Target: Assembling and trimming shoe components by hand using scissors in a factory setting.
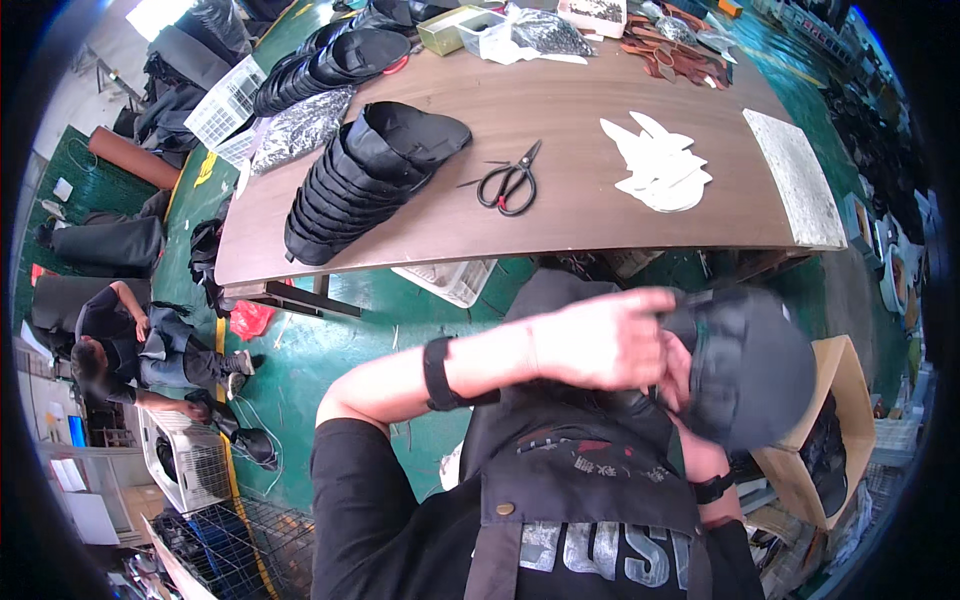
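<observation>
A black cap [755, 370], blurred by motion, is held in front of my chest at the right, past the table's near edge. My left hand [610, 342] reaches across from the left with its fingers curled at the cap's near side. Beneath and beyond it, my right hand [677, 375] is closed on the cap's edge, mostly hidden by the left hand and the cap. On the table lies a stack of nested black caps [375, 170]. Black-handled scissors [510, 185] rest beside that stack, and a pile of white cut pieces [660, 165] is further right.
The brown table [560, 110] spans the view ahead. A white speckled board [795, 178] lies at its right end. Brown straps [675, 50] and boxes occupy its far side. An open carton [825, 430] stands at my right. A seated person [150, 340] works at the left.
</observation>
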